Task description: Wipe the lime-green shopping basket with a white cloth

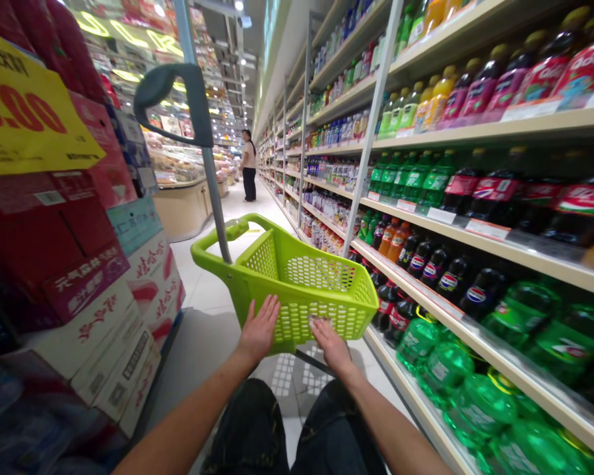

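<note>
A lime-green plastic shopping basket (297,277) stands on the aisle floor in front of my knees, empty, with its grey pull handle (178,99) raised high. My left hand (259,328) lies flat against the basket's near wall, fingers stretched upward. My right hand (330,343) touches the same wall lower down, fingers pressed to the mesh and curled a little. Neither hand holds anything loose.
Shelves of soda bottles (475,198) run along the right side. Stacked cartons (103,297) with a yellow price sign (24,112) stand at the left. A person (249,173) stands far down the tiled aisle near a display counter (183,198).
</note>
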Demonstrator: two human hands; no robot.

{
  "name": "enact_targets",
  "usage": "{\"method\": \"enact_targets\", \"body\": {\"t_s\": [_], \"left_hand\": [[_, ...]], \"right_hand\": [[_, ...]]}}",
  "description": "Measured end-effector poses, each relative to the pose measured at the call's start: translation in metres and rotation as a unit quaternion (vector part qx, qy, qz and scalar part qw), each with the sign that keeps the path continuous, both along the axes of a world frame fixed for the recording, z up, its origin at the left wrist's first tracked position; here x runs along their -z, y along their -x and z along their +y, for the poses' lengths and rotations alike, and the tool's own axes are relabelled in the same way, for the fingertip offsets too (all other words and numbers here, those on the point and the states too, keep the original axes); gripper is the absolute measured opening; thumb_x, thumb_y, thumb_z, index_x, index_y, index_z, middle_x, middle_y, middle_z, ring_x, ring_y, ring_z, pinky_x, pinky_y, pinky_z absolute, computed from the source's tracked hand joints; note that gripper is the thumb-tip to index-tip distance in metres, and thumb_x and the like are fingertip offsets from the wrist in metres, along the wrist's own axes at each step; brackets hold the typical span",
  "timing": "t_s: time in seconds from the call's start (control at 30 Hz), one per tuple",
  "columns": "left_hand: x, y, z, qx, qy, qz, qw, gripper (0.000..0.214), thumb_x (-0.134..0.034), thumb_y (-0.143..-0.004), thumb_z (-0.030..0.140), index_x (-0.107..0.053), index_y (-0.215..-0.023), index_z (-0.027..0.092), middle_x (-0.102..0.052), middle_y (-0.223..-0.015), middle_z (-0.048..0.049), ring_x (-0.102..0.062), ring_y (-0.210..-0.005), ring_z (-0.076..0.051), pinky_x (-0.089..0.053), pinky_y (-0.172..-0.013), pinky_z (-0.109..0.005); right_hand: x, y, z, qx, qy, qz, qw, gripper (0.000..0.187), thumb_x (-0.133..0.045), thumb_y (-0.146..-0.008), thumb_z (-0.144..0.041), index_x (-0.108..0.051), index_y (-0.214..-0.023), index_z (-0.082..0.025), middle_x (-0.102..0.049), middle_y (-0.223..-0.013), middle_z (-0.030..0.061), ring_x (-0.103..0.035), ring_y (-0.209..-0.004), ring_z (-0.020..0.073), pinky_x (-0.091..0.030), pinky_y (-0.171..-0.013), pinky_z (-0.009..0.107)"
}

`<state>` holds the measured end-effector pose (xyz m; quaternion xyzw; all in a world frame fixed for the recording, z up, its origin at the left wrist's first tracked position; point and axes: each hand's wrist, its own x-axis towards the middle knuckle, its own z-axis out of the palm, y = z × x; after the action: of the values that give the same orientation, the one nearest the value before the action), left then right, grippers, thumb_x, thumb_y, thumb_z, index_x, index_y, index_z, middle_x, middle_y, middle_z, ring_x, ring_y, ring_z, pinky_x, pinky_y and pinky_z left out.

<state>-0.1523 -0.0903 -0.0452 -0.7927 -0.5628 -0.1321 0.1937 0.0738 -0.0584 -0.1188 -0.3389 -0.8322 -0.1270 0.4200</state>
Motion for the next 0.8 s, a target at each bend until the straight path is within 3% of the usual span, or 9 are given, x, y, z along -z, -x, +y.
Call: {"method": "enact_targets", "body": {"t_s": [0.2,0.43,0.6,0.67,0.8], "left_hand": [[0.002,0.01,-0.001,-0.02,-0.01,0.0,1.0,0.058,-0.035,-0.071,0.012,-0.036,-0.129,0.011,-0.03,-0.139,-0.008,-0.022,-0.13,-0.021,-0.011,-0.105,-0.049],[0.004,0.02,-0.005,-0.022,-0.029,-0.002,0.999,0.057,-0.034,-0.071,0.01,-0.039,-0.127,0.012,-0.033,-0.138,-0.008,-0.024,-0.129,-0.021,-0.012,-0.106,-0.048],[0.0,0.035,-0.009,-0.037,-0.046,-0.011,0.998,0.057,-0.034,-0.07,0.01,-0.039,-0.127,0.01,-0.034,-0.137,-0.0104,-0.024,-0.129,-0.022,-0.012,-0.106,-0.048],[0.0,0.037,-0.012,-0.043,-0.042,-0.014,0.998,0.057,-0.033,-0.07,0.009,-0.039,-0.127,0.01,-0.034,-0.137,-0.0096,-0.024,-0.129,-0.021,-0.012,-0.106,-0.047],[0.0,0.042,-0.017,-0.047,-0.045,-0.018,0.998,0.057,-0.034,-0.07,0.009,-0.039,-0.127,0.011,-0.034,-0.137,-0.0091,-0.025,-0.129,-0.021,-0.012,-0.106,-0.047]], "right_hand": [[-0.034,0.026,0.001,-0.004,0.0,0.043,0.999,0.049,-0.034,-0.082,-0.003,-0.042,-0.127,-0.02,-0.042,-0.132,0.0071,-0.027,-0.127,0.0175,-0.031,-0.104,0.041],[-0.01,0.038,-0.005,-0.019,0.045,-0.057,0.997,0.044,-0.036,-0.082,-0.002,-0.052,-0.118,-0.018,-0.057,-0.116,0.0104,-0.043,-0.118,0.0182,-0.045,-0.092,0.037],[-0.045,0.057,0.002,-0.028,-0.014,0.023,0.999,0.045,-0.035,-0.083,-0.002,-0.047,-0.123,-0.017,-0.044,-0.13,0.0087,-0.026,-0.128,0.0176,-0.03,-0.105,0.041],[-0.04,0.06,0.006,-0.025,-0.022,0.018,0.999,0.046,-0.033,-0.082,-0.001,-0.047,-0.123,-0.017,-0.047,-0.128,0.009,-0.028,-0.127,0.0171,-0.032,-0.103,0.041],[-0.012,0.066,0.002,-0.057,-0.018,-0.05,0.997,0.043,-0.034,-0.083,-0.002,-0.052,-0.118,-0.018,-0.058,-0.116,0.0097,-0.038,-0.122,0.0165,-0.041,-0.096,0.039]]}}
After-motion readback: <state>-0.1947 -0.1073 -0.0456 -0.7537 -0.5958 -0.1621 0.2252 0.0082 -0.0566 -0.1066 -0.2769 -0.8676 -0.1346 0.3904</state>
